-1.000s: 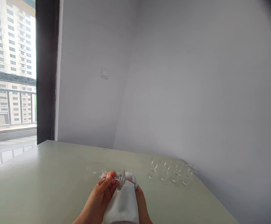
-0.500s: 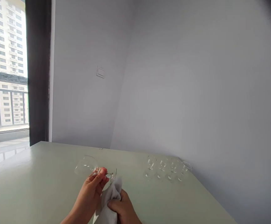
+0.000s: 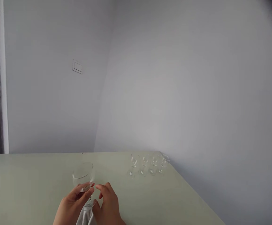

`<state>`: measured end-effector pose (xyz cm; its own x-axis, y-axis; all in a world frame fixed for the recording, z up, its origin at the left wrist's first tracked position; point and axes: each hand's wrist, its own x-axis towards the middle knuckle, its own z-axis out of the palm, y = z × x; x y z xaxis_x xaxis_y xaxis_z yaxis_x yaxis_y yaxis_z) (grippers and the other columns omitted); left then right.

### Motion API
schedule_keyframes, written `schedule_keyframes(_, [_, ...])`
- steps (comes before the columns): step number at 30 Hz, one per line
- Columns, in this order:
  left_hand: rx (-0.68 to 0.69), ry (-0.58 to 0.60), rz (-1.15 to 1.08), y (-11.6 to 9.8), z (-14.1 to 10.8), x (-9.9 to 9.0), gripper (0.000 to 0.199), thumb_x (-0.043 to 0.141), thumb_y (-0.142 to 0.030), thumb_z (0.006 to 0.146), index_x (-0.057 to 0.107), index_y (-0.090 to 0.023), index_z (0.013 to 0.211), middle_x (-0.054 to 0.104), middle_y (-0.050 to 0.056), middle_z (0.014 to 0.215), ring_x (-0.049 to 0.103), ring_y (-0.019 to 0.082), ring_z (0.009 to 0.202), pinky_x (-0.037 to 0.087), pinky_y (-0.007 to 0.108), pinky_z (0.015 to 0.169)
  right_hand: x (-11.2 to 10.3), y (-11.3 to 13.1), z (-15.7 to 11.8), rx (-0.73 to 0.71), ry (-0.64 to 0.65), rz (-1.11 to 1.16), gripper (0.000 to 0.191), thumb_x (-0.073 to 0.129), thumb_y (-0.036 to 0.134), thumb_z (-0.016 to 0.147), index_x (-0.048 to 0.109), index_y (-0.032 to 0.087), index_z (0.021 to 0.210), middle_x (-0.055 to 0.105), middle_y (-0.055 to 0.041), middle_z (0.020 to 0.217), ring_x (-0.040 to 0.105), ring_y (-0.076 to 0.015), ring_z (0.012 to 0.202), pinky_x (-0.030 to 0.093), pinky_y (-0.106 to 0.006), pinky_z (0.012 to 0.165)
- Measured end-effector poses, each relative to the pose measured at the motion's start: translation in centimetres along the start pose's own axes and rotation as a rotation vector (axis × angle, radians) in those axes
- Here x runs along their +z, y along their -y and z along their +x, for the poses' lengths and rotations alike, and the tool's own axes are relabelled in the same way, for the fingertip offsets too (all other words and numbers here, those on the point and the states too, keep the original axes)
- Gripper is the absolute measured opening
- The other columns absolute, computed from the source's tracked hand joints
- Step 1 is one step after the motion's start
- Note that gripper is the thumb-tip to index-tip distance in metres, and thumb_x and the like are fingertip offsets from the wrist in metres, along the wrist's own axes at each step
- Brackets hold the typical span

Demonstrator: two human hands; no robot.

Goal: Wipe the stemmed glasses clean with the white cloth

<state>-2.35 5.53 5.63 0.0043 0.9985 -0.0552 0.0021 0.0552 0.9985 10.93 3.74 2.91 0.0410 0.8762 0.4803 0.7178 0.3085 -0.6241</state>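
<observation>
A clear stemmed wine glass [image 3: 83, 175] stands nearly upright in my left hand [image 3: 73, 201], the bowl on top and the rim tilted slightly. Thumb and fingers of that hand close around the stem just below the bowl. Close to the foot is my right hand [image 3: 106, 204], its thumb and forefinger apart; whether the thumb touches the foot is unclear. A whitish cloth [image 3: 85, 217] shows under the foot, between the hands, mostly cut off by the lower edge of the view.
Several clear stemmed glasses [image 3: 145, 162] stand upright in a row at the far right of the pale green table [image 3: 32, 181]. Grey walls rise behind and to the right, with a switch plate [image 3: 77, 66] on the back one.
The glass has turned from lying sideways to nearly upright. My right hand has loosened from the cloth, its fingers now spread near the foot. The view has swung right.
</observation>
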Motion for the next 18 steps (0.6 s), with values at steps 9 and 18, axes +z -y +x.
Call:
schedule_keyframes(9, [0.082,-0.047,0.231,3.7,1.5,0.7,0.045,0.063,-0.059,0.055,0.071,-0.027,0.086,0.070,0.002,0.097,0.062,0.027,0.095,0.051,0.033,0.079,0.6,0.8,-0.2,0.110,0.090,-0.008,0.007,0.059,0.018,0.067,0.064,0.020,0.071,0.063,-0.0008,0.069,0.060,-0.0159,0.061,0.042,-0.024,0.055])
schedule_keyframes(18, [0.367,-0.157,0.421,7.3,0.1,2.8,0.049,0.049,-0.052,0.072,0.053,-0.028,0.114,0.057,0.005,0.108,0.057,0.025,0.096,0.046,0.041,0.082,0.0,-3.6,1.4,0.215,0.069,-0.144,0.017,0.049,0.022,0.080,0.065,0.019,0.076,0.070,-0.0017,0.068,0.064,-0.0155,0.062,0.042,-0.021,0.057])
